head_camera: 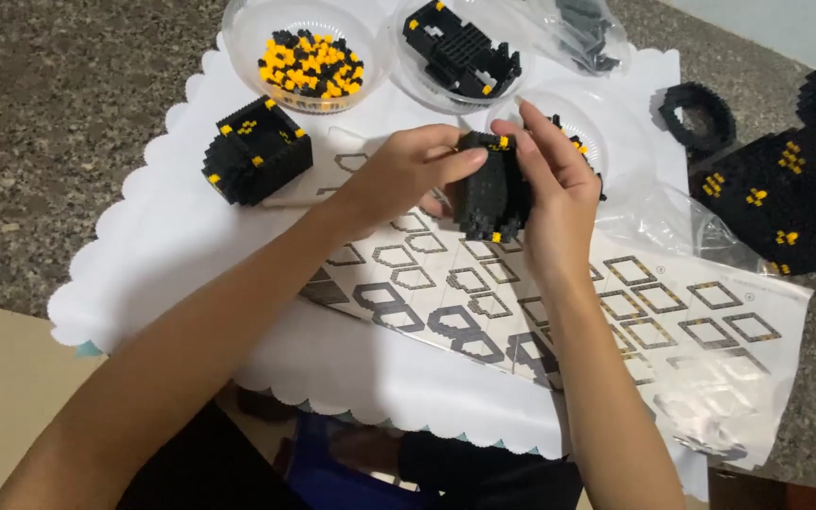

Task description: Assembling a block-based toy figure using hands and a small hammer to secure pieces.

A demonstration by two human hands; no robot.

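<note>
Both hands' grip clasping black brick block (489, 194) between left hand (406, 175), right hand (552, 184), seemingly above instruction sheet (616, 312)

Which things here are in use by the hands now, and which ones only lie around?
In use:
left hand
right hand
black block piece, held by both hands
instruction sheet, under the hands

Lying about:
bowl of loose bricks
bowl with a built part
black cube
black ring
large black build
</note>
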